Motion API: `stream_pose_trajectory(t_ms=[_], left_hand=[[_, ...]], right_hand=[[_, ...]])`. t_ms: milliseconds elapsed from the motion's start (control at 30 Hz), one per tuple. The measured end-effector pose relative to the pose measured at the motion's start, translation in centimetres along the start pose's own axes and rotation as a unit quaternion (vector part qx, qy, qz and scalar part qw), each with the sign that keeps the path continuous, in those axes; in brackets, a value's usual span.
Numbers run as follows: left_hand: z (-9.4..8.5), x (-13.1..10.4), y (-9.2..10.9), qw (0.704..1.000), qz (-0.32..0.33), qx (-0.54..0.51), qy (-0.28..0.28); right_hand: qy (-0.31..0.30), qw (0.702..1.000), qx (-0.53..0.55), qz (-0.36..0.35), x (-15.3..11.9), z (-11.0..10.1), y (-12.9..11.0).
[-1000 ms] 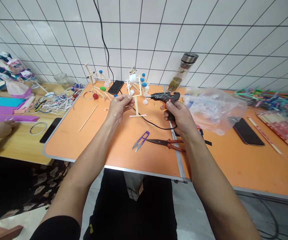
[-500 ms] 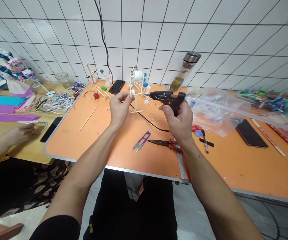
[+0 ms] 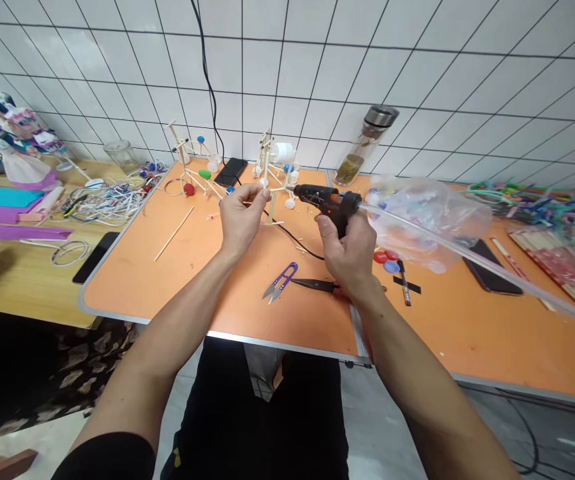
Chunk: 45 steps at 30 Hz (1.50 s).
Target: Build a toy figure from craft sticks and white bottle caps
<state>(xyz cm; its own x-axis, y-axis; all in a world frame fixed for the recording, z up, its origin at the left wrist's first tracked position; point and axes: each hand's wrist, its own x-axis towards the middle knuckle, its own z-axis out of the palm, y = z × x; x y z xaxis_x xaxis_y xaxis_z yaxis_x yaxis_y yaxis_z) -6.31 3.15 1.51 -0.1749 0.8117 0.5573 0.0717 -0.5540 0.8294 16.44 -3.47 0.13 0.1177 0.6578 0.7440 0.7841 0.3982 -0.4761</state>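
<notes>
Left hand (image 3: 241, 217): fingers pinch stick frame (image 3: 272, 208) over bench (image 3: 232, 287). Right hand (image 3: 350, 252): fingers wrapped round glue gun (image 3: 319, 195). Frame likely light, stiff, fragile at joints; best gripped along a stick, clear of the nozzle (image 3: 293, 191).

On the orange table (image 3: 237, 300) lay snips (image 3: 281, 281), pliers (image 3: 313, 285), a stick (image 3: 174, 233), two phones (image 3: 231, 173), a pen (image 3: 405, 287) and a bag (image 3: 417, 220); a bottle (image 3: 352, 167) and stick models (image 3: 184, 167) stood behind. The wooden table (image 3: 32, 283) bore cords (image 3: 112, 203), a jar (image 3: 121, 157) and purple paper (image 3: 17, 231).
</notes>
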Motion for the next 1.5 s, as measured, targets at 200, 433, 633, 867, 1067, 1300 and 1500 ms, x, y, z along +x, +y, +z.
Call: stream_pose_trajectory(t_ms=[200, 433, 633, 867, 1067, 1300, 1500], left_hand=[[0.08, -0.11, 0.08, 1.0, 0.011, -0.003, -0.005], [0.19, -0.16, 0.35, 1.0, 0.008, -0.007, -0.001], [0.18, -0.22, 0.64, 1.0, -0.013, -0.006, -0.003], [0.16, -0.21, 0.69, 1.0, -0.012, -0.006, -0.005], [0.11, -0.26, 0.79, 1.0, -0.004, -0.001, -0.006], [0.17, -0.28, 0.83, 1.0, -0.005, 0.005, -0.005], [0.16, -0.26, 0.86, 1.0, -0.006, 0.004, -0.002]], right_hand=[[-0.006, 1.0, -0.009, -0.018, -0.06, 0.0, -0.13], [-0.006, 1.0, -0.009, -0.019, -0.06, -0.07, -0.36], [-0.004, 1.0, -0.002, -0.009, -0.08, -0.08, -0.47], [0.005, 1.0, 0.008, -0.007, -0.07, -0.11, -0.59], [0.005, 1.0, 0.001, -0.014, -0.09, -0.15, -0.62], [-0.003, 1.0, 0.009, -0.008, -0.08, -0.28, -0.61], [0.006, 1.0, 0.007, -0.014, -0.1, -0.22, -0.53]])
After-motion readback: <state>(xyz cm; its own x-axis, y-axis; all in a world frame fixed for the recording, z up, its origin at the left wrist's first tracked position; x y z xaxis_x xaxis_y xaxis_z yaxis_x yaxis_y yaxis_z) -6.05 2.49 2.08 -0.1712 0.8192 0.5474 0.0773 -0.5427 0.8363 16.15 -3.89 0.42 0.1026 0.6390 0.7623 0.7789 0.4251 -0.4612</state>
